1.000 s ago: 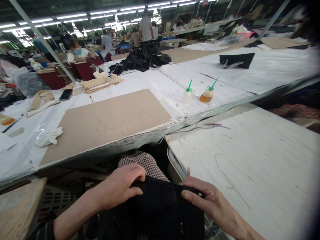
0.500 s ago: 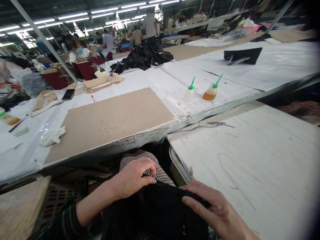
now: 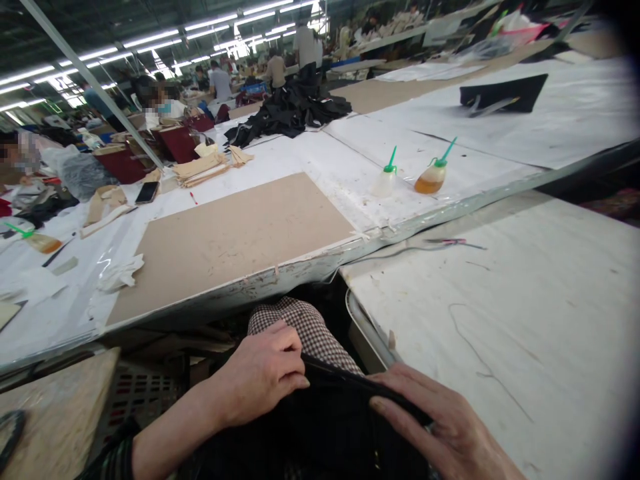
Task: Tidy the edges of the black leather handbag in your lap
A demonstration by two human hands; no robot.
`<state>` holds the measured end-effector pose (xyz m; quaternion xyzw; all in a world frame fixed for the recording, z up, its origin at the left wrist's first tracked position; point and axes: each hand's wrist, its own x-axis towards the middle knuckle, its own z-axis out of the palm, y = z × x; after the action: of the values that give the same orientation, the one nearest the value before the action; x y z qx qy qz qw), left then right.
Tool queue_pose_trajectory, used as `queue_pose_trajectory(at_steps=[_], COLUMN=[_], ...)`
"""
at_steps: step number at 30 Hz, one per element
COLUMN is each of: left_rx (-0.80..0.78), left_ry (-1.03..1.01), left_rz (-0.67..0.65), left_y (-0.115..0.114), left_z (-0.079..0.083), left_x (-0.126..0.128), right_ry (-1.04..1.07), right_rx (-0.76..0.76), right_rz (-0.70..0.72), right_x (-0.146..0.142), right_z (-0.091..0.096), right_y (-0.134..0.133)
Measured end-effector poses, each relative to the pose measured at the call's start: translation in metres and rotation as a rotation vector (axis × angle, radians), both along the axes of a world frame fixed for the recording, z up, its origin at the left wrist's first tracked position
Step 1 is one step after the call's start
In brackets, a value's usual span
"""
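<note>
Fabric point(image 3: 340, 417), black and hanging loosely below its upper edge, lies over the lap, in front of a checked cloth point(image 3: 305, 327) that covers the knee. The left hand point(image 3: 270, 370) pinches that edge between thumb and curled fingers, while the right hand point(image 3: 425, 413) clasps it further along, thumb on the near face and fingers over the far one. This spaced grip probably serves to draw the stretch between the hands straight and level enough to look at, with the lap seemingly bearing the weight below. The edge is the longest line visible: it runs crosswise to the body, slanting from the left hand down toward the right, and the panel drops from it toward the wearer. How far it reaches, and so its true long axis, I cannot tell, since the lower part is dark and cut off by the frame. Ahead, a brown board point(image 3: 240, 227) lies on the white worktable point(image 3: 290, 160), perhaps as a protective surface. Beyond its right side, a clear bottle point(image 3: 385, 183) and an amber-filled bottle point(image 3: 431, 179) have their green spouts pointing up, likely against spills; both sit well apart from the hands.
</note>
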<state>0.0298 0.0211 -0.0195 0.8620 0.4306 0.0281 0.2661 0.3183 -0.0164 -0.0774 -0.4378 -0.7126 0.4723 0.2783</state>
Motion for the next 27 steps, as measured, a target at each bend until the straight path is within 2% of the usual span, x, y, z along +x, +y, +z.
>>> queue_pose_trajectory(at_steps=[5,9,11,17,27], left_rx=[-0.136,-0.275,-0.324,-0.075,0.169], left_ry=[-0.055,-0.054,-0.041,0.079,0.207], left_rz=[-0.01,0.179,0.229,0.033,-0.069], left_y=[-0.004,-0.004,-0.003,-0.005,-0.004], left_z=[0.004,0.009,0.009,0.0,-0.008], left_x=[0.002,0.011,0.014,0.015,0.018], right_ry=[-0.02,-0.037,-0.029,-0.016,-0.013], right_rx=[0.054,0.069,0.062,0.117,0.162], right_rz=[0.043,0.075,0.057,0.071,0.041], right_x=[0.002,0.003,0.001,-0.001,0.005], right_z=[-0.003,-0.001,0.001,0.002,-0.006], right_y=[-0.003,-0.006,-0.008,-0.009,-0.009])
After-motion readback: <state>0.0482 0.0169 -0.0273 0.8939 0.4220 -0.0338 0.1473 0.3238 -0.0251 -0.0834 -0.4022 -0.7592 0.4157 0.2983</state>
